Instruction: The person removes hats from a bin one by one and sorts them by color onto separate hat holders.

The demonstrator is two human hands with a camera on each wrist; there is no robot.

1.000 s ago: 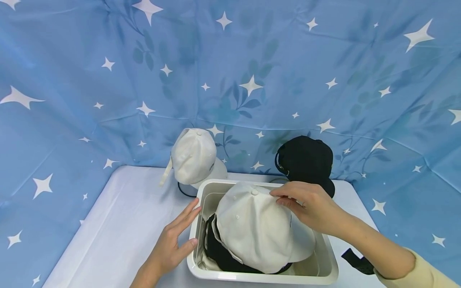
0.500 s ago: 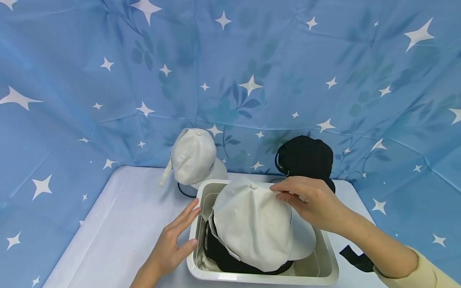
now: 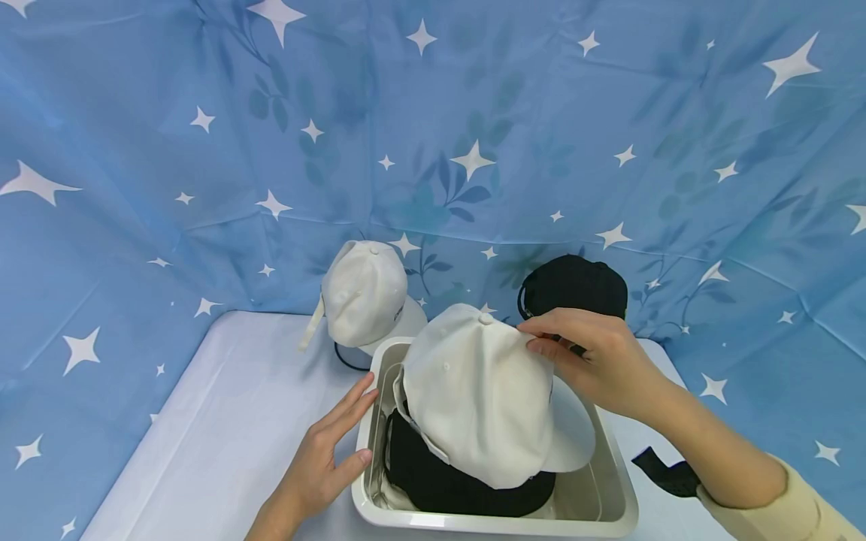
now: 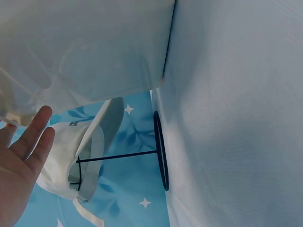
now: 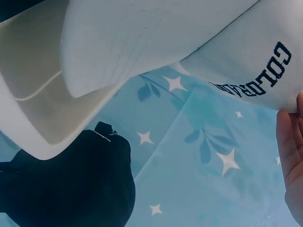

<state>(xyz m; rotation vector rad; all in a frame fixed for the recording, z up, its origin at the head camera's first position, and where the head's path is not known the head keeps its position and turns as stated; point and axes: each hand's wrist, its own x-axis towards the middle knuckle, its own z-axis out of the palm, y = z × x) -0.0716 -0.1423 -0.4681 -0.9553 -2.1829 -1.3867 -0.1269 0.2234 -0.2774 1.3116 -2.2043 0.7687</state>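
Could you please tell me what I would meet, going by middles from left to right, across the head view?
Left hand, white cap on the stand, held white cap, right hand, black strap.

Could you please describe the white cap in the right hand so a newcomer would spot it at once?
On the white table, find the cream tray holding a black cap. Above that cap, the right hand grips the white cap by its crown. Unlike the other white cap, on a stand, this one is held.
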